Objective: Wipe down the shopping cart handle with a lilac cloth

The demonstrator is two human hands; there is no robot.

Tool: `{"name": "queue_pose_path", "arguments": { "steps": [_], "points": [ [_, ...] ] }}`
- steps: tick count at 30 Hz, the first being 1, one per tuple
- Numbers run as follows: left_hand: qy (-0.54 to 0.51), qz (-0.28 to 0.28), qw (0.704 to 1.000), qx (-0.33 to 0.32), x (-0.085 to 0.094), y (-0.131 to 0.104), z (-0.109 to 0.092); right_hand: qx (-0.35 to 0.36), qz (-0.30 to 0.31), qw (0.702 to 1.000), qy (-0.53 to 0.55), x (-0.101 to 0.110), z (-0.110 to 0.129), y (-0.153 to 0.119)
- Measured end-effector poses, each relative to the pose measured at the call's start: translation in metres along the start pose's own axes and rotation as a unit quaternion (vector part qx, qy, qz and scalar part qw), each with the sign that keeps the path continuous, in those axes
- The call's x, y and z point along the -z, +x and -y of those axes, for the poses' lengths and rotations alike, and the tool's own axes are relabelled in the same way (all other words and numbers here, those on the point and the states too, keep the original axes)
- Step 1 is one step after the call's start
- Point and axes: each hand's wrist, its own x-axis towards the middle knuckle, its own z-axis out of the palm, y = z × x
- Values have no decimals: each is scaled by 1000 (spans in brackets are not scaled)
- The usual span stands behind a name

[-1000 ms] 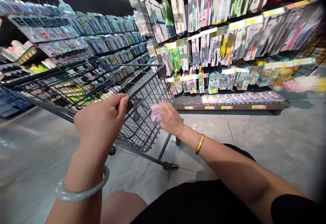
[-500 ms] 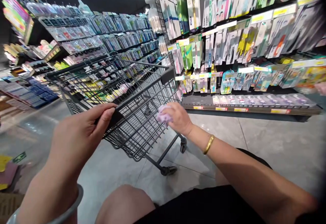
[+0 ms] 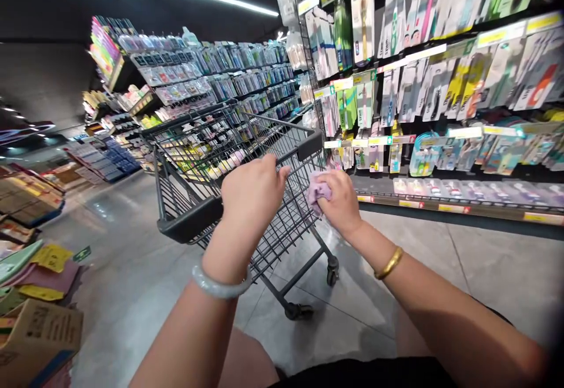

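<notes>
A dark grey shopping cart [image 3: 189, 218] stands in front of me, its wire basket showing little inside that I can make out. My left hand [image 3: 252, 194], above a pale bangle, is closed over the cart's handle bar near its middle, with most fingers hidden behind the bar. My right hand [image 3: 339, 200], with a gold bangle on its wrist, is closed around a crumpled lilac cloth [image 3: 319, 193]. That cloth is beside the right side of the wire basket; whether it touches the wires I cannot tell.
To the right rises a shelf rack [image 3: 423, 62] of hanging toothbrush packs, with a low ledge of boxed items. Other stocked shelves [image 3: 251, 70] run behind the cart. A cardboard box [image 3: 48, 332] sits at lower left on the grey tiled floor [image 3: 132, 294].
My left hand has slid right along the handle bar from its left part to about the middle. My view has shifted left. The cloth stays in my right hand.
</notes>
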Motion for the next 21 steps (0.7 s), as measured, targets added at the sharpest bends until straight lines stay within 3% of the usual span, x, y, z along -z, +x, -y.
{"name": "queue_pose_path", "arguments": {
  "steps": [2, 5, 10, 12, 15, 21],
  "points": [
    [39, -23, 999, 13, -10, -1, 0, -13, -5, 1000, 1, -3, -1, -3],
    [58, -51, 997, 30, -16, -4, 1, 44, 25, 998, 44, -3, 13, -4],
    [58, -65, 995, 58, -14, -11, 1, 46, -81, 992, 86, 19, 35, 38],
    [58, -66, 994, 71, -13, -14, 3, 65, -75, 992, 77, 20, 34, 46],
    [60, -63, 993, 76, -12, -18, 9, 96, -25, 994, 44, 9, 19, 29],
    [61, -62, 993, 74, -12, -25, 23, 110, -6, 994, 13, -6, -8, -13]
  ]
}}
